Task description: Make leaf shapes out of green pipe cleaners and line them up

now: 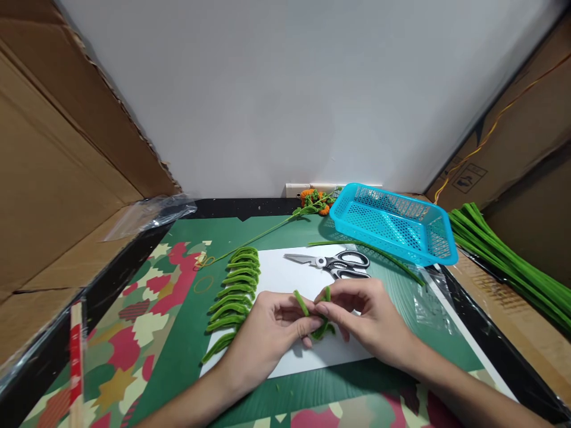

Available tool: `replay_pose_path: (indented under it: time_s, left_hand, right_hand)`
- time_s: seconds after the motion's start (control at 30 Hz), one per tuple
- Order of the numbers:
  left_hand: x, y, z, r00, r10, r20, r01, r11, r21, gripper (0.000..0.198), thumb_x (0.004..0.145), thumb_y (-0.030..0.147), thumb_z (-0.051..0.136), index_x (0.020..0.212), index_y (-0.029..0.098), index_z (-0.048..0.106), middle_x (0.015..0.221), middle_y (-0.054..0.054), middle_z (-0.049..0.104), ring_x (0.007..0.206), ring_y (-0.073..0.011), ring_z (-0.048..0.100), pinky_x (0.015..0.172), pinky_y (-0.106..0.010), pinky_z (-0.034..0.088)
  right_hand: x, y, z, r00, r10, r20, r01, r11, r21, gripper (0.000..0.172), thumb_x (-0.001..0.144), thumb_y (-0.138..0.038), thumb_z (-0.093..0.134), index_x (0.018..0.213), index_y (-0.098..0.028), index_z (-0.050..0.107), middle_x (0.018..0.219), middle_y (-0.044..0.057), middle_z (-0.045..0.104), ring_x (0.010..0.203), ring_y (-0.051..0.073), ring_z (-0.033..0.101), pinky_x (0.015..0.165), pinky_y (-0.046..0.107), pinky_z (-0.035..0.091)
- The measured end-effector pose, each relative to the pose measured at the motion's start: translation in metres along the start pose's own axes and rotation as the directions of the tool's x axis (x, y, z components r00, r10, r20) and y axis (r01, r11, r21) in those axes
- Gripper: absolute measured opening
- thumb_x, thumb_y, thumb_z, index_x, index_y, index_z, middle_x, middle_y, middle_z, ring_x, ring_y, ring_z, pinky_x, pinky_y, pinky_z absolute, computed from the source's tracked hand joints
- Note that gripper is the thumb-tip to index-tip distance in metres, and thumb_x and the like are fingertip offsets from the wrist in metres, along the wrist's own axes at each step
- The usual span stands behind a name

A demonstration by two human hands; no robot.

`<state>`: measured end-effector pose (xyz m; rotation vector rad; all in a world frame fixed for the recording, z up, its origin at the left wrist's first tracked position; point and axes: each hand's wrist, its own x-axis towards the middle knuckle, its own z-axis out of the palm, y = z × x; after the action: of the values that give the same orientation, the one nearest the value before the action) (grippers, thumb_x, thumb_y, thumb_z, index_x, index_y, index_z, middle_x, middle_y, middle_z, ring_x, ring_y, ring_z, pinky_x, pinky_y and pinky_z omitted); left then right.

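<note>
Both hands meet over a white sheet (289, 273), fingers pinched round short green pipe cleaner pieces (302, 303). My left hand (279, 327) grips from the left with its thumb on top. From the right, my right hand (357, 309) pinches an upright bit of the same fuzzy stem. More green pieces show just below the fingertips, partly hidden by them. Left of the hands, several bent green pipe cleaner strips (232, 297) lie in a column along the sheet's edge. Behind the right hand rest scissors (328, 261) with black and grey handles.
A blue plastic basket (392, 229) stands at the back right, beside a bundle of long green pipe cleaners (504, 255). An orange flower (314, 201) on a long stem lies at the back. Cardboard walls (57, 107) flank the table; a red-and-white packet (76, 362) lies left.
</note>
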<state>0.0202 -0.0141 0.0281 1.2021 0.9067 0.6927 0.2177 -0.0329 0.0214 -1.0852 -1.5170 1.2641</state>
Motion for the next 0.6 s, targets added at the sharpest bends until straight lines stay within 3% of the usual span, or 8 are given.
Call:
replay_pose_path:
  time_s: [0.1, 0.23, 0.47, 0.53, 0.6]
  left_hand:
    - [0.000, -0.002, -0.001, 0.999, -0.047, 0.005, 0.047, 0.999, 0.016, 0.022, 0.080, 0.034, 0.087, 0.087, 0.013, 0.082, 0.078, -0.007, 0.079, 0.070, -0.0185, 0.069, 0.067, -0.028, 0.059]
    - [-0.003, -0.003, -0.001, 0.995, -0.084, 0.045, 0.079, 0.991, 0.105, 0.021, 0.083, 0.034, 0.084, 0.079, 0.013, 0.079, 0.073, -0.006, 0.076, 0.067, -0.0176, 0.067, 0.067, -0.027, 0.056]
    - [-0.013, -0.006, 0.007, 0.993, 0.119, -0.029, -0.090, 0.869, 0.487, 0.020, 0.089, 0.024, 0.075, 0.070, 0.018, 0.076, 0.068, -0.001, 0.072, 0.068, -0.0180, 0.065, 0.066, -0.026, 0.048]
    - [-0.016, -0.009, 0.010, 0.988, 0.154, -0.030, -0.117, 0.852, 0.511, 0.022, 0.088, 0.023, 0.075, 0.068, 0.018, 0.074, 0.066, 0.000, 0.071, 0.066, -0.0173, 0.065, 0.066, -0.026, 0.049]
    - [-0.017, -0.012, 0.012, 0.989, 0.136, -0.048, -0.103, 0.898, 0.428, 0.017, 0.088, 0.025, 0.078, 0.072, 0.018, 0.076, 0.069, -0.001, 0.073, 0.068, -0.0179, 0.068, 0.068, -0.026, 0.052]
  right_hand:
    - [0.000, -0.002, 0.000, 0.999, 0.040, -0.021, -0.039, 0.996, 0.075, 0.037, 0.092, -0.050, 0.079, 0.075, -0.017, 0.076, 0.059, 0.001, 0.065, 0.046, 0.011, 0.053, 0.046, 0.023, 0.040]
    - [0.001, 0.000, -0.001, 0.993, 0.044, -0.111, -0.028, 0.990, 0.141, 0.038, 0.087, -0.050, 0.083, 0.071, -0.017, 0.073, 0.060, 0.002, 0.067, 0.044, 0.012, 0.056, 0.045, 0.023, 0.043]
    - [-0.001, 0.004, 0.002, 0.995, 0.048, -0.093, -0.045, 0.998, 0.038, 0.044, 0.089, -0.047, 0.080, 0.061, -0.017, 0.064, 0.053, 0.000, 0.063, 0.047, 0.010, 0.051, 0.047, 0.021, 0.037]
    - [-0.001, 0.004, 0.004, 0.995, 0.043, -0.088, -0.040, 0.999, 0.031, 0.044, 0.090, -0.047, 0.079, 0.062, -0.017, 0.064, 0.054, -0.001, 0.062, 0.049, 0.010, 0.051, 0.048, 0.021, 0.037]
    - [0.000, 0.004, 0.005, 0.997, 0.049, -0.060, -0.044, 0.996, 0.081, 0.041, 0.090, -0.049, 0.080, 0.067, -0.016, 0.069, 0.055, -0.001, 0.061, 0.048, 0.009, 0.049, 0.047, 0.021, 0.037]
